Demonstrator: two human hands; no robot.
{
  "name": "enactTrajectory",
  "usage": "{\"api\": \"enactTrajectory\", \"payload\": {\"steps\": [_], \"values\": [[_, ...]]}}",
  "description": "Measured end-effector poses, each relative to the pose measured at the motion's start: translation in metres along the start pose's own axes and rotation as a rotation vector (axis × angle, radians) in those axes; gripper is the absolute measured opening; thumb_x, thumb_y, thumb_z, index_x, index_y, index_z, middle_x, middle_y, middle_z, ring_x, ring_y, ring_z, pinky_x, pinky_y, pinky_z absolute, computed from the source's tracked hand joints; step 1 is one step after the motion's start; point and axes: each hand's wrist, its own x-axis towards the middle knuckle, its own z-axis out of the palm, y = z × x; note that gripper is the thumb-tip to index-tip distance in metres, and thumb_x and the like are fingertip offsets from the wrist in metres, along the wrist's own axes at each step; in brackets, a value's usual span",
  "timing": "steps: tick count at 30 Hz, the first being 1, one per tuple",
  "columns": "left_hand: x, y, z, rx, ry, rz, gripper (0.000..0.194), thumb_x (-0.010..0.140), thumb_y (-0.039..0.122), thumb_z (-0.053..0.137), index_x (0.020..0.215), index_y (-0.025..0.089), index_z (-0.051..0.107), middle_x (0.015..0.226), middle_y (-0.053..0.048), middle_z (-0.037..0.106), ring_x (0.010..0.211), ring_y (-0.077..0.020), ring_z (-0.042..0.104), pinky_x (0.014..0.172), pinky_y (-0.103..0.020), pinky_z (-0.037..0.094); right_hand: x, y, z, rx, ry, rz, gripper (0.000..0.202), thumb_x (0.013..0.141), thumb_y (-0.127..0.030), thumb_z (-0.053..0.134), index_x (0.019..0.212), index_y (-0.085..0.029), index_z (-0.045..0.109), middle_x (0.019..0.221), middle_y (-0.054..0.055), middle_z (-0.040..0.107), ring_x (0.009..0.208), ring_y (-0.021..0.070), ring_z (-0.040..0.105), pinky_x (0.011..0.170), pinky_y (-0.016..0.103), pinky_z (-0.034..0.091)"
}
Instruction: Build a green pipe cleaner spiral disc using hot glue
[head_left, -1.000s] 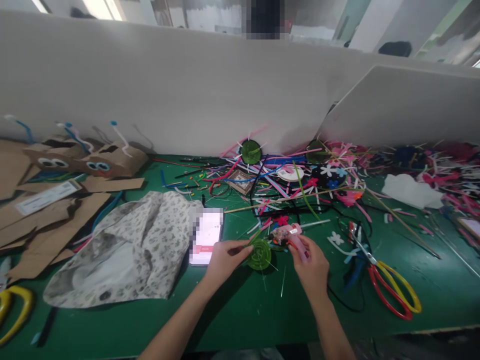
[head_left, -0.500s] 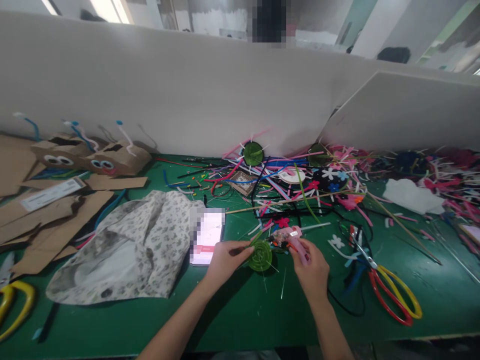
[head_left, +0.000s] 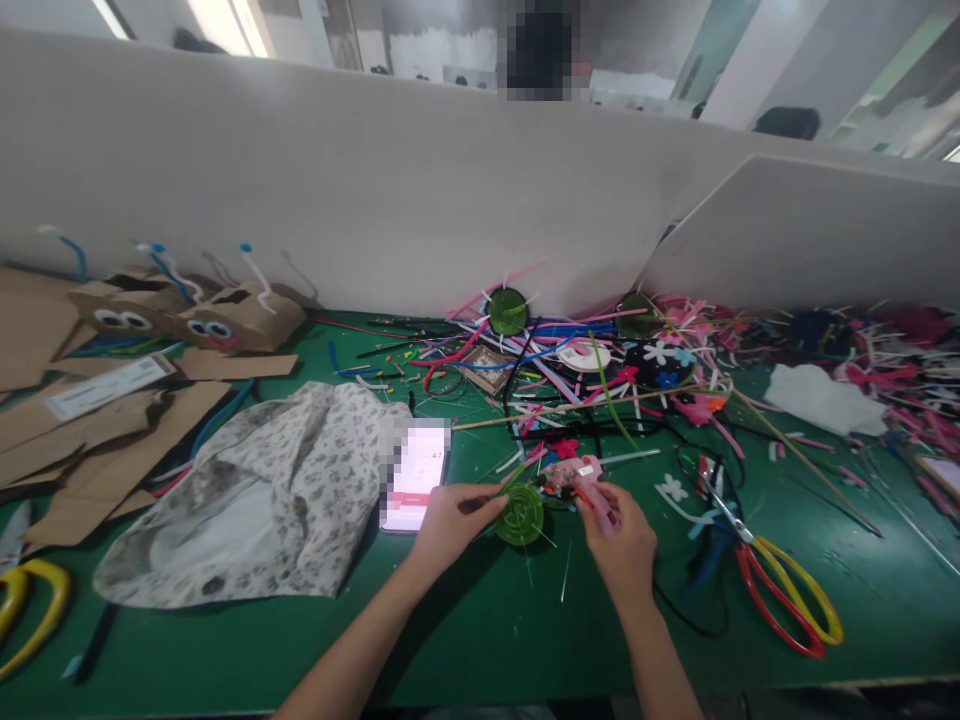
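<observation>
The left hand [head_left: 455, 522] pinches the upper left edge of a flat green coil [head_left: 519, 515] between thumb and fingers, at the spot where a green strip leads off it. The right hand [head_left: 621, 540] is wrapped around the handle of a pink glue gun [head_left: 586, 472], whose nozzle points left toward the coil; whether the tip touches it cannot be told. A pale translucent stick [head_left: 631, 456] runs out to the right from the back of the glue gun. The coil sits between the two hands, just above or on the green table [head_left: 465, 640]; its exact contact is unclear. Just left of the left hand lies a phone [head_left: 418, 470] with a lit screen, and beside it a crumpled floral cloth [head_left: 315, 520]. Just beyond the glue gun is a pink flower [head_left: 564, 448]; to the right of the right hand are a white flower [head_left: 673, 488] and scissors [head_left: 780, 580] with one red and one yellow handle. Farther back spreads a heap of coloured fuzzy strips [head_left: 547, 385], with a dark green disc [head_left: 508, 312] at the foot of a pale partition [head_left: 337, 180]. A crumpled white sheet [head_left: 821, 400] lies at the far right. At the far left are flat cardboard pieces [head_left: 169, 450], yellow-handled scissors [head_left: 56, 600] and brown boxes [head_left: 259, 318] with large eyes and fuzzy antennae.
</observation>
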Motion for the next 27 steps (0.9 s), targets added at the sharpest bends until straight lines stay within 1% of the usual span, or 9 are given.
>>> {"api": "enactTrajectory", "payload": {"steps": [7, 18, 24, 27], "values": [[0.0003, -0.0011, 0.0002, 0.005, -0.006, -0.004, 0.031, 0.075, 0.040, 0.070, 0.093, 0.016, 0.079, 0.072, -0.006, 0.076, 0.056, -0.0179, 0.063, 0.049, -0.024, 0.045, -0.0002, 0.0006, 0.0004, 0.007, 0.009, 0.005, 0.036, 0.083, -0.052, 0.059, 0.098, -0.019, 0.061, 0.091, 0.009, 0.068, 0.078, 0.0216, 0.063, 0.069, 0.033, 0.050], [0.0011, -0.0020, -0.0002, 0.028, -0.012, -0.014, 0.033, 0.076, 0.040, 0.070, 0.095, 0.015, 0.078, 0.076, -0.007, 0.077, 0.063, -0.0206, 0.067, 0.054, -0.026, 0.049, -0.0006, 0.0016, 0.0007, 0.011, 0.010, 0.008, 0.038, 0.082, -0.053, 0.061, 0.098, -0.018, 0.061, 0.093, 0.010, 0.068, 0.081, 0.0223, 0.063, 0.069, 0.033, 0.049], [0.0022, -0.0062, 0.0007, 0.017, -0.048, -0.020, 0.034, 0.076, 0.040, 0.069, 0.095, 0.014, 0.078, 0.084, -0.009, 0.078, 0.070, -0.0228, 0.069, 0.059, -0.027, 0.051, -0.0005, 0.0015, 0.0014, 0.007, 0.040, -0.006, 0.040, 0.082, -0.054, 0.061, 0.098, -0.018, 0.061, 0.090, 0.009, 0.068, 0.079, 0.0216, 0.063, 0.068, 0.032, 0.049], [0.0020, -0.0079, 0.0006, 0.011, -0.075, -0.028, 0.035, 0.076, 0.040, 0.069, 0.095, 0.013, 0.078, 0.084, -0.009, 0.078, 0.070, -0.0229, 0.069, 0.059, -0.027, 0.049, -0.0011, 0.0017, 0.0019, 0.004, 0.048, -0.019, 0.040, 0.082, -0.054, 0.061, 0.098, -0.018, 0.061, 0.090, 0.009, 0.068, 0.079, 0.0220, 0.063, 0.068, 0.032, 0.048]]}}
